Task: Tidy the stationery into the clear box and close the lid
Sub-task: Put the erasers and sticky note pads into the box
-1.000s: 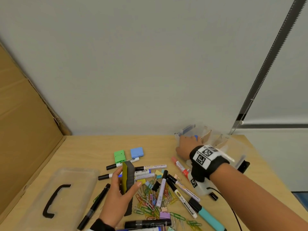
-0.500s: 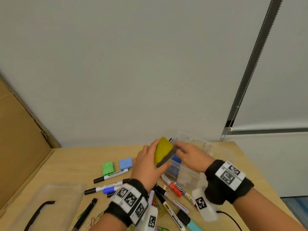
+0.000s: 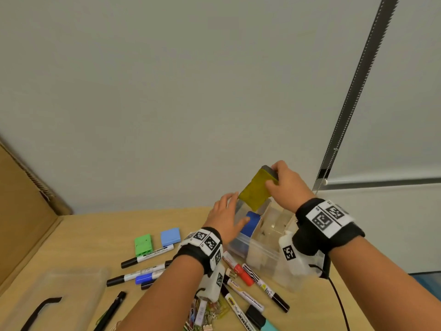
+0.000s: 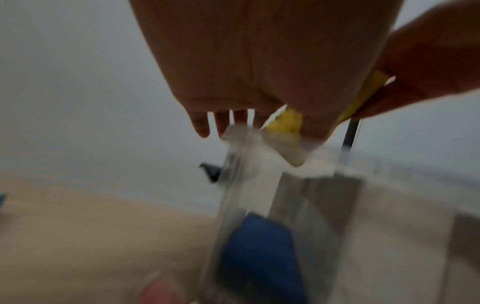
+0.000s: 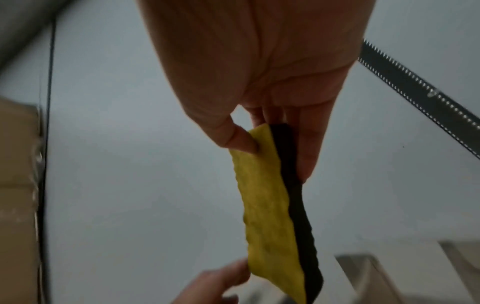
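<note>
Stationery lies scattered on the wooden table (image 3: 100, 225), and one piece, a yellow-and-black eraser pad (image 3: 256, 191), is held in the air over the clear box (image 3: 265, 254) at the table's far right. The right hand (image 3: 290, 185) pinches the pad's upper end, thumb on the yellow face and fingers on the black backing; the right wrist view shows this grip plainly, with the pad hanging down at a tilt. The left hand (image 3: 226, 219) is spread with straight fingers just below the pad's lower corner; whether a fingertip touches the pad or the box rim cannot be told, and the left wrist view is too blurred to settle it. Inside the box a blue block (image 3: 249, 225) stands in the left compartment; the other compartments are hard to read through the clear walls.

Nearer the person, markers (image 3: 148, 255) lie loose beside a green block (image 3: 143, 244) and a light blue block (image 3: 170, 236). A heap of paper clips (image 3: 205, 314) is partly hidden by the left wrist. The clear lid (image 3: 78, 295) with its black handle lies at the lower left, cut off by the frame edge.
</note>
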Demonstrator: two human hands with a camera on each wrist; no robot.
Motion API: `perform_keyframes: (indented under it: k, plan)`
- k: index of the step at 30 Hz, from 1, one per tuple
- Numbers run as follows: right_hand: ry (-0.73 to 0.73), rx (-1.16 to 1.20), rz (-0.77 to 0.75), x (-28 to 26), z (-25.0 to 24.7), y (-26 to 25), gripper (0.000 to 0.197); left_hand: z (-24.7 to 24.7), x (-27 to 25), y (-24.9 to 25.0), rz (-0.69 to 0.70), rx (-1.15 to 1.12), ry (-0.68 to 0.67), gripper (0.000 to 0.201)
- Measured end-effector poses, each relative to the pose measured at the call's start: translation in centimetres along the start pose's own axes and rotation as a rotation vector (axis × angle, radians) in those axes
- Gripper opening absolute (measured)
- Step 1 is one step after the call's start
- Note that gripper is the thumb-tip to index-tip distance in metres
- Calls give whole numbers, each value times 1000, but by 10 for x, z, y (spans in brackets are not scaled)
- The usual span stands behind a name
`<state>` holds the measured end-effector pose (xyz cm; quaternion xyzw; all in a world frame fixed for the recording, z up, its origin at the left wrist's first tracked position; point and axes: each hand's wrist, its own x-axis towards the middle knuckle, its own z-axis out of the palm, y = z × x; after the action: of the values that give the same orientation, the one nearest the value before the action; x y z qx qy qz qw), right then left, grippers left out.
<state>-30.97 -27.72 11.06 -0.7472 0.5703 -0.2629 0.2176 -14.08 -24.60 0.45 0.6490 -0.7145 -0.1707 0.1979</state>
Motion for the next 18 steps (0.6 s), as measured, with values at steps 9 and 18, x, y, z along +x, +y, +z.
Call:
perform_keyframes:
  k: [9, 18]
  plan:
    - [-124, -257, 7, 29, 23, -11, 27, 23, -4, -7, -40, -105, 49, 58]
    - [-538, -700, 96, 60, 83, 1, 43, 25, -6, -7, -46, -85, 60, 58]
